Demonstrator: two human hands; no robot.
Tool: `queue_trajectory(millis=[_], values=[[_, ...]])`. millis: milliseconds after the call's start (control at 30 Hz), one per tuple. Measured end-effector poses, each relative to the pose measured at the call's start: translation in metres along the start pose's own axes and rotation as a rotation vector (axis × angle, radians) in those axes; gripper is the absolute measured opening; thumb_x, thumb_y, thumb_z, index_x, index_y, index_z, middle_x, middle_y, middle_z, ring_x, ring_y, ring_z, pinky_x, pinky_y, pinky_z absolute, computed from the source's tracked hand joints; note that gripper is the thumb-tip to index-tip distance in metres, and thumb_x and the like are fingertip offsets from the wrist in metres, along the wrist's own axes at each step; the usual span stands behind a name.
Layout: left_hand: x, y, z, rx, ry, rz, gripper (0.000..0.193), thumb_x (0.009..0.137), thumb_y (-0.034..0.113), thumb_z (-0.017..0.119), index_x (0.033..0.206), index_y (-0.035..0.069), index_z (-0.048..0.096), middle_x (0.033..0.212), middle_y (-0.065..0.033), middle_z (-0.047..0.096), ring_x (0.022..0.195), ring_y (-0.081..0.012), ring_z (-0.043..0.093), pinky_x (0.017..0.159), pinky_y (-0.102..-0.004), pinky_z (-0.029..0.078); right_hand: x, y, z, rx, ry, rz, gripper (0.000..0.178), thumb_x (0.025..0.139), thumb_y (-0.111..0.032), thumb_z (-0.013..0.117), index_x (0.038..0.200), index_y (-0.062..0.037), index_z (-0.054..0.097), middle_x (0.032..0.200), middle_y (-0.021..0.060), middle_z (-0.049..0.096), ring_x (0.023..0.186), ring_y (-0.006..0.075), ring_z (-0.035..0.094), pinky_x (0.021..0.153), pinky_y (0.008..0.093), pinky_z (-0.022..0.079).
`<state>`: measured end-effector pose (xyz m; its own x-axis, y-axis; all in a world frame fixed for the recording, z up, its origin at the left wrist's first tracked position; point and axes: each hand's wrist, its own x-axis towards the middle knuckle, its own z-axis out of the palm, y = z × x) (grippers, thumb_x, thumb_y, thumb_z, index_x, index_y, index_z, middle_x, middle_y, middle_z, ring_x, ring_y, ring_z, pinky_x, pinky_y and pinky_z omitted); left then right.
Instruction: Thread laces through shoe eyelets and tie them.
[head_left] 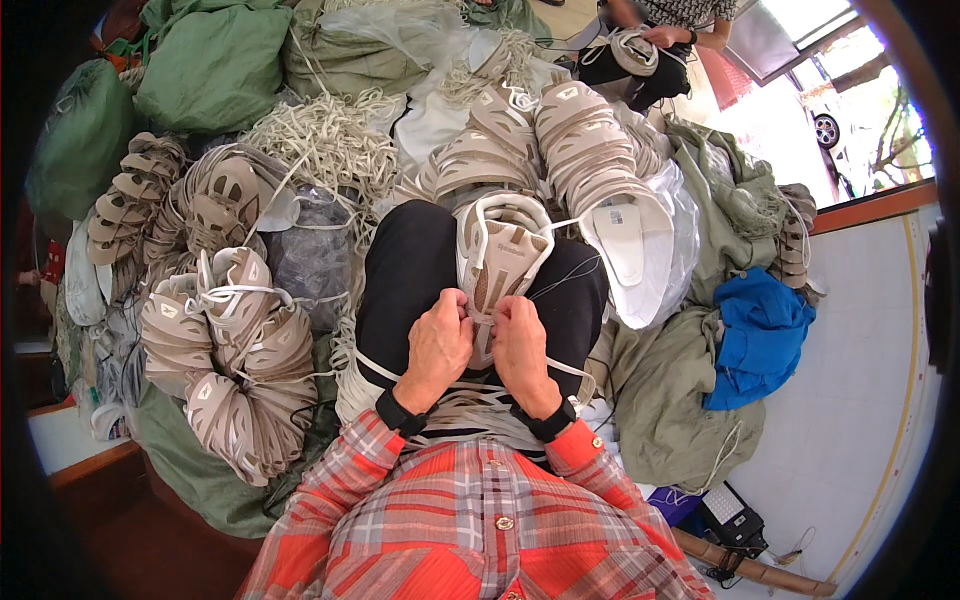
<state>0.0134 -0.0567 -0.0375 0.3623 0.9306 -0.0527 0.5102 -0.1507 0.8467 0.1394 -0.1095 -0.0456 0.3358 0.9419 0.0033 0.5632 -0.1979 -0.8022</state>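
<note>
A beige and white shoe upper (508, 255) lies across my lap between my dark-trousered knees, its narrow end toward me. Thin white cord loops around its far opening and runs off to the right. My left hand (440, 338) is closed, fingertips pinching the left edge of the upper. On the other side my right hand (524, 350) is also closed, its thumb and fingers pressed together over the upper's near part. What lies between those right fingertips is too small to make out. A fine dark thread (572, 276) curves up from beside the right hand.
Stacks of nested uppers (590, 140) stand beyond my knees, with more bundles (240, 350) at the left. Tangled white cord (325, 145), green sacks (210, 75) and a blue cloth (762, 335) surround me. Another person's hand (662, 37) holds an upper at the far right.
</note>
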Motion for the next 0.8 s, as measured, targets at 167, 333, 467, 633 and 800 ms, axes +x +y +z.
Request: queue_trajectory(millis=[167,333,467,633,800], values=[[-0.002,-0.001,0.001,-0.052,-0.011,-0.017,0.022,0.081,0.006,0.058,0.101,0.0,0.052,0.088,-0.0199,0.065,0.08,-0.0389,0.063,0.069,-0.0459,0.049,-0.002,-0.012,-0.012,-0.154,0.054,-0.094,0.018,0.08,0.004,0.055,0.097,0.0015,0.049,0.089,0.0215,0.054,0.079,0.0397,0.056,0.069,0.044,0.047],[-0.001,0.0,0.0,-0.04,0.001,-0.028,0.022,0.082,0.007,0.058,0.102,0.0,0.052,0.088,-0.0195,0.065,0.08,-0.0389,0.063,0.069,-0.046,0.049,-0.004,-0.006,-0.019,-0.2,0.046,-0.043,0.013,0.082,0.0,0.056,0.094,0.002,0.05,0.086,0.02,0.057,0.075,0.0384,0.057,0.067,0.0429,0.046],[-0.002,0.001,0.001,-0.014,-0.005,-0.028,0.023,0.082,0.007,0.058,0.103,0.0,0.052,0.088,-0.0193,0.065,0.08,-0.0388,0.063,0.069,-0.046,0.049,-0.002,-0.004,-0.011,-0.272,0.03,-0.04,0.009,0.083,-0.002,0.055,0.091,0.0006,0.052,0.084,0.0188,0.058,0.075,0.0378,0.057,0.066,0.0429,0.046],[-0.003,0.001,0.001,-0.004,0.014,-0.007,0.023,0.081,0.006,0.058,0.103,0.0,0.052,0.088,-0.0195,0.065,0.08,-0.039,0.063,0.069,-0.0463,0.049,-0.001,-0.011,-0.002,-0.358,0.007,-0.091,0.008,0.079,-0.002,0.054,0.085,-0.0003,0.049,0.082,0.0191,0.055,0.074,0.0388,0.058,0.063,0.0452,0.047],[-0.001,0.005,-0.003,0.009,0.013,0.03,0.022,0.082,0.005,0.057,0.103,0.0,0.052,0.088,-0.0176,0.063,0.081,-0.0387,0.062,0.067,-0.0448,0.049,0.003,-0.007,-0.007,-0.204,-0.014,-0.019,0.008,0.08,-0.004,0.056,0.087,-0.0008,0.052,0.085,0.0184,0.058,0.077,0.0387,0.058,0.066,0.0449,0.047]])
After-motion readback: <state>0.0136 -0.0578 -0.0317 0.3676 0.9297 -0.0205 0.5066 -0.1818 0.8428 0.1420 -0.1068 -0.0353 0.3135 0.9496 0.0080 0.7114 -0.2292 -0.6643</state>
